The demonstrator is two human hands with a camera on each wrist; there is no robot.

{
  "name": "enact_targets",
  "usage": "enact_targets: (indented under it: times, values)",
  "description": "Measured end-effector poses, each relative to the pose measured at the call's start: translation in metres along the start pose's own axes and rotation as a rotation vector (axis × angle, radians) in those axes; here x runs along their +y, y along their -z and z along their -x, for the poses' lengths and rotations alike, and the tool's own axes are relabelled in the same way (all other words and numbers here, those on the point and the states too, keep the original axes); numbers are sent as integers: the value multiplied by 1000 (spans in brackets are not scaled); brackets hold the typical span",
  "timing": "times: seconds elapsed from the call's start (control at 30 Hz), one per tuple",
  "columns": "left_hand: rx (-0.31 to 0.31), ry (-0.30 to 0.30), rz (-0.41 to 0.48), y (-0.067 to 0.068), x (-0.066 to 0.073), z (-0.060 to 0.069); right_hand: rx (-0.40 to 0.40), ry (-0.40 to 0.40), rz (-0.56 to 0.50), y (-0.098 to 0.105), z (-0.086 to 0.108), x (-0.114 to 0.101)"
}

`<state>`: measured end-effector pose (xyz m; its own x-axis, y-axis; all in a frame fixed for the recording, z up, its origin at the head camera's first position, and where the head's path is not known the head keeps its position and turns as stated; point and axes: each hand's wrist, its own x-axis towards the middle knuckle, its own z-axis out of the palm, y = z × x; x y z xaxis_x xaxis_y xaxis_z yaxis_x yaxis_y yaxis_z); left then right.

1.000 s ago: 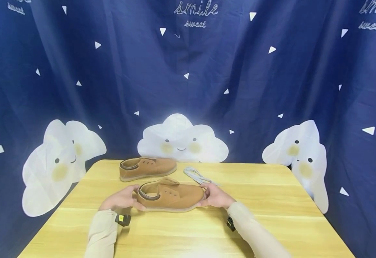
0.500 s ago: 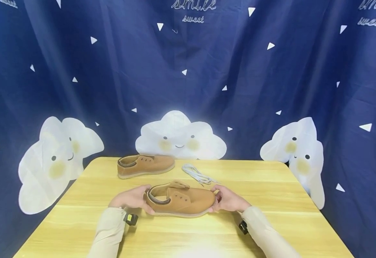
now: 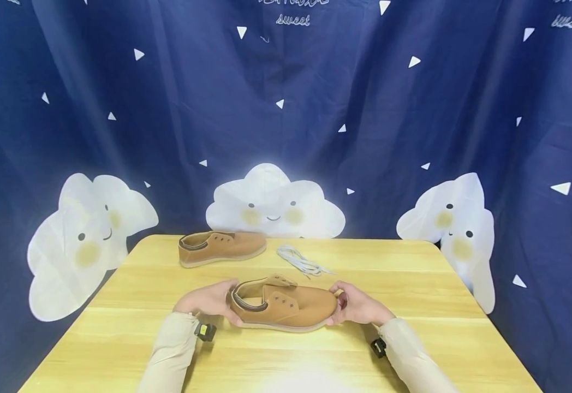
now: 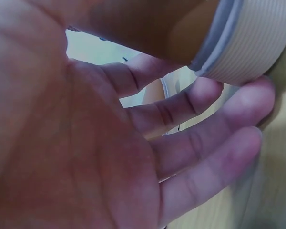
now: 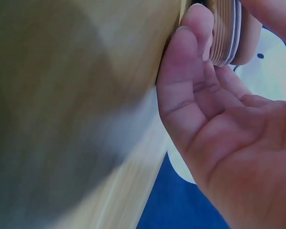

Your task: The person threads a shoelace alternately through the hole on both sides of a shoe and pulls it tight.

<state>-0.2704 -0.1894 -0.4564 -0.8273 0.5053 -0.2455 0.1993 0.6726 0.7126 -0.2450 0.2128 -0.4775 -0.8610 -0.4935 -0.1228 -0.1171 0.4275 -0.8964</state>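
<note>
A tan lace-up shoe (image 3: pixel 310 305) without laces lies sideways near the middle of the table, its toe pointing right. My left hand (image 3: pixel 208 301) grips its heel, thumb on the near side and fingers behind. At the toe, my right hand (image 3: pixel 362 305) pinches the other end. The left wrist view shows the ribbed pale sole (image 4: pixel 255 40) resting against my fingertips. In the right wrist view, my curled fingers reach the sole edge (image 5: pixel 222 33) at the toe, close to the tabletop. The shoe's far side is hidden.
A matching tan shoe (image 3: pixel 224 248) stands at the back left of the wooden table (image 3: pixel 404 284). A folded bundle of pale shoelaces (image 3: pixel 299 260) lies right of it. Behind the table hangs a blue curtain (image 3: pixel 276 136) with white clouds.
Both hands have moved the held shoe to the right and a little nearer, away from the shoe at the back. The grip on heel and toe looks the same. The view has shifted slightly.
</note>
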Motion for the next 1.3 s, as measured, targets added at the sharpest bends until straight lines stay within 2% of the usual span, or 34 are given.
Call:
enact_targets:
  times: [0.47,0.8,0.9,1.07,1.17,1.3]
  values:
    - [-29,-45,33,-4,7,-4,-8,-12,-1,8,8,-1]
    - [-38,-30,43,-4,5,-7,-29,-12,0,11,9,-6]
    - [-63,-40,51,-3,3,-8,-58,8,15,15,11,-5]
    - [-127,-93,84,-1,-3,-8,-98,8,84,30,13,-2]
    - [-156,-119,97,-1,-7,-8,-48,-33,95,39,10,-4]
    - [-171,-124,127,-1,-9,-7,100,-95,78,45,-9,-12]
